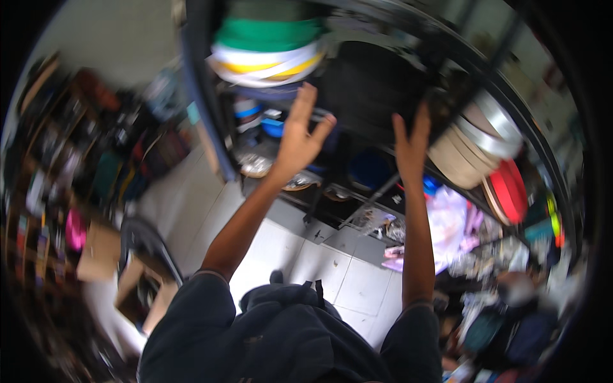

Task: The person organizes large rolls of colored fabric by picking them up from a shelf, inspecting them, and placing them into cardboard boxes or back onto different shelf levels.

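The black roll [377, 80] is lying just ahead, between the left hand [299, 139] and right hand [410, 148], both standing empty, fingers apart.

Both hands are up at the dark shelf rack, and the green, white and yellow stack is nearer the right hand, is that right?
Not quite: in the head view, the green, white and yellow stack is nearer the left hand.

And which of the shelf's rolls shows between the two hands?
The wide black roll, between the left hand and right hand; the multicoloured stack is further left, the beige roll and red roll further right.
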A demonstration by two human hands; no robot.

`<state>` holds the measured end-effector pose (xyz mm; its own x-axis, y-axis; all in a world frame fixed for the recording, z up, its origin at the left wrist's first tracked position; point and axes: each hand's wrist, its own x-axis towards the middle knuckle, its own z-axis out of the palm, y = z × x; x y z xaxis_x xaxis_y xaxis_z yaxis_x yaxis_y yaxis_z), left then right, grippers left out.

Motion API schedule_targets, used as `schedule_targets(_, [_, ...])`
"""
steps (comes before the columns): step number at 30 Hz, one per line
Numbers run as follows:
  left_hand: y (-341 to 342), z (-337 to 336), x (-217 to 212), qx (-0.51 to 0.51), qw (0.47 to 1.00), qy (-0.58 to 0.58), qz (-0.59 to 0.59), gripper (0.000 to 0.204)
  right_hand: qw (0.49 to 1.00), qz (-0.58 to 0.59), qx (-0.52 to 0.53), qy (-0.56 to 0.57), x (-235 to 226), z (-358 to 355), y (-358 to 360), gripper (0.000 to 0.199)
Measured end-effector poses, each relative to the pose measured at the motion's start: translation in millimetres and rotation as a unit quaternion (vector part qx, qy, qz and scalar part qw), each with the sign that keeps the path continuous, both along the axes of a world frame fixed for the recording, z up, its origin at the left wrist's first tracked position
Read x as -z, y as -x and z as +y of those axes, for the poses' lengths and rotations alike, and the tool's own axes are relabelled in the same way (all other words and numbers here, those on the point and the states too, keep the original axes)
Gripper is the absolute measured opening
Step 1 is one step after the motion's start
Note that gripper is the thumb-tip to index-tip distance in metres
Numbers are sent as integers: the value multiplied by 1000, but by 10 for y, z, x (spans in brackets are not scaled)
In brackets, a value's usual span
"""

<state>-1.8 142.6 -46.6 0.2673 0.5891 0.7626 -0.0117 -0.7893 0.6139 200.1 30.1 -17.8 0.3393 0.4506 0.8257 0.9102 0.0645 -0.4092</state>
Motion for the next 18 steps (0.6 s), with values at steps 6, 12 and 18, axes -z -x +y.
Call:
schedule_targets(6, [1322,-932,1116,-59,964,258,39,38,981,70,-182,5,670,-488,964,57])
schedule_targets(12, [2595,-2242,1713,-241,868,433,18,21,793,325,-464,223,2171,-1015,1902,51])
schedule_targets(18, [3463,-3317,1925,-378,777,488,-122,31,637,301,-583,404,2399,-1475,2919,37])
